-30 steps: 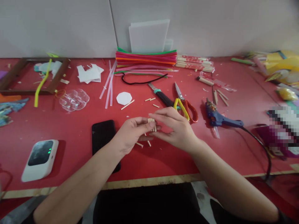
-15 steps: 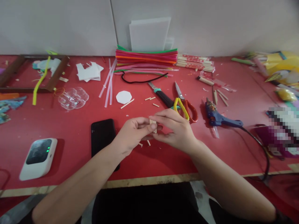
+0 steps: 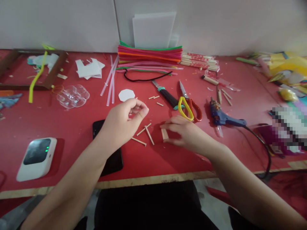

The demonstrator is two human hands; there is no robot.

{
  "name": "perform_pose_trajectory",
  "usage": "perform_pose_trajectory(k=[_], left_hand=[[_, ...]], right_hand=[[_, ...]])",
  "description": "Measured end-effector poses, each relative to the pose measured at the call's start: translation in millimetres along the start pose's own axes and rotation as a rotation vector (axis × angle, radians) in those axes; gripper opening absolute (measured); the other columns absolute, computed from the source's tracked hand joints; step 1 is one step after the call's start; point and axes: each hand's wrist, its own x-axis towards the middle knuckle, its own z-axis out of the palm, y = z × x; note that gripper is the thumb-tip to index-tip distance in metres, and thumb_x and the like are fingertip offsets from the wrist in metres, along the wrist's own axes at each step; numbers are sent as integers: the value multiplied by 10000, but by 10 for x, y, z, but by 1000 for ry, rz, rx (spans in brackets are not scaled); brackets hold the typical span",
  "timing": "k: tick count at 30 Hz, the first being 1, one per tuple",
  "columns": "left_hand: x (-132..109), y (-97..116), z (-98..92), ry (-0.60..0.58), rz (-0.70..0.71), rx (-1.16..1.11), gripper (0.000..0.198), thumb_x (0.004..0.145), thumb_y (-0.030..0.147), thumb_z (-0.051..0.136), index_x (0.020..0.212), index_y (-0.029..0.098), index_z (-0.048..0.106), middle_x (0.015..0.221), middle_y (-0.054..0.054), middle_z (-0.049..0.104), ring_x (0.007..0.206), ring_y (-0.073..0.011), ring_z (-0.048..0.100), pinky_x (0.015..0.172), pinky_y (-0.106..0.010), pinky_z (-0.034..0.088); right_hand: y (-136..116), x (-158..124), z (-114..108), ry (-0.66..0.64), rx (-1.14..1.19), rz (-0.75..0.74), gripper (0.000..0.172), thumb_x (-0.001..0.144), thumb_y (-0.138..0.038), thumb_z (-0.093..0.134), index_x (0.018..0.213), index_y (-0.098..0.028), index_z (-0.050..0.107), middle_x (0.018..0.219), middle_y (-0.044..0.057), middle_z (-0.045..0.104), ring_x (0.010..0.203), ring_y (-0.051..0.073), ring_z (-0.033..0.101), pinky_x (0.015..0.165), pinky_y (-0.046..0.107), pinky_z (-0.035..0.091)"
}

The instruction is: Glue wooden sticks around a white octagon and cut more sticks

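Observation:
My left hand (image 3: 127, 119) hovers below the white octagonal piece (image 3: 126, 95), thumb and fingertips pressed together; what they pinch, if anything, is hidden. My right hand (image 3: 184, 132) keeps a small flat row of short wooden sticks (image 3: 164, 134) between thumb and fingers, low over the red table. Between the hands lie several thin wooden sticks (image 3: 150, 135), some crossing. Farther back are a few shorter stick pieces (image 3: 160, 104). A black phone (image 3: 112, 164) is partly covered by my left forearm.
Beyond my right hand lie scissors (image 3: 189, 108) and a craft knife (image 3: 169, 98). A blue glue gun (image 3: 224, 118) with a cord rests to the right. Pipe cleaners (image 3: 150, 56) line the back wall. A white device (image 3: 35, 159) sits at left, near the table's front edge (image 3: 155, 182).
My hands have parted. The left moved up and left, off the stick row; the right holds the row alone, lower and to the right. The thin sticks beneath are now uncovered.

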Motion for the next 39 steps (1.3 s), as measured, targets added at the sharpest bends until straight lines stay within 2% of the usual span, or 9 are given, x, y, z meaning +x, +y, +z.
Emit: perform_pose_trajectory(k=[3, 6, 11, 15, 20, 24, 28, 33, 39], left_hand=[[-21, -23, -80, -134, 203, 285, 88, 896, 246, 695, 976, 228, 727, 982, -23, 771, 902, -218, 699, 781, -346, 542], [-18, -124, -50, -310, 441, 520, 199, 913, 146, 656, 1072, 236, 734, 1099, -33, 755, 1035, -241, 656, 910, -394, 504], [28, -280, 81, -408, 575, 659, 146, 934, 143, 634, 971, 220, 753, 1084, -50, 717, 983, -232, 601, 785, -334, 494], [64, -332, 120, -437, 572, 610, 100, 941, 135, 627, 893, 182, 701, 1029, -55, 689, 930, -221, 582, 770, -337, 482], [84, -340, 87, -348, 476, 351, 71, 956, 133, 595, 916, 167, 643, 903, -36, 667, 849, -185, 597, 768, -322, 477], [72, -338, 73, -209, 311, 19, 65, 936, 255, 660, 943, 192, 670, 899, -19, 703, 810, -156, 648, 738, -281, 510], [51, -336, 87, -141, 160, -336, 113, 910, 293, 701, 970, 197, 695, 919, -20, 740, 836, -140, 691, 780, -253, 560], [21, -274, 103, -172, 137, -526, 45, 933, 217, 667, 904, 186, 682, 906, -14, 755, 834, -111, 715, 793, -213, 587], [-71, -272, 135, -82, 276, -330, 54, 951, 183, 639, 948, 204, 689, 985, -35, 772, 932, -145, 733, 872, -274, 604]], right_hand=[[-9, -102, 8, -58, 17, 26, 466, 808, -296, 815, 1261, -250, 714, 1149, 88, 703, 1062, 261, 665, 936, 414, 576], [-14, -134, -6, -63, 58, 44, 506, 792, -337, 834, 1272, -230, 714, 1146, 93, 706, 1057, 253, 670, 936, 393, 576], [-8, -82, -71, -36, 134, 113, 495, 848, -381, 779, 1316, -249, 684, 1168, 75, 704, 1057, 226, 678, 968, 381, 557], [9, 27, -159, -61, 122, 157, 481, 861, -379, 757, 1315, -239, 684, 1196, 82, 698, 1059, 224, 679, 948, 375, 550], [-24, 193, -292, -106, 166, 116, 418, 850, -333, 761, 1252, -226, 717, 967, 42, 729, 847, 178, 677, 802, 324, 546], [-140, 273, -289, 73, 407, 111, 454, 846, -359, 779, 1272, -222, 697, 833, -7, 708, 746, 138, 653, 736, 278, 537], [-224, 314, -159, 225, 599, 103, 488, 877, -344, 753, 1335, -216, 641, 872, 0, 717, 754, 137, 662, 730, 279, 558], [-124, 319, 29, 201, 220, 92, 381, 901, -228, 696, 1278, -177, 669, 982, 61, 723, 911, 188, 679, 857, 338, 552], [24, 288, 109, 114, 62, 170, 374, 900, -172, 641, 1273, -184, 660, 904, 64, 682, 853, 205, 660, 780, 358, 552]])
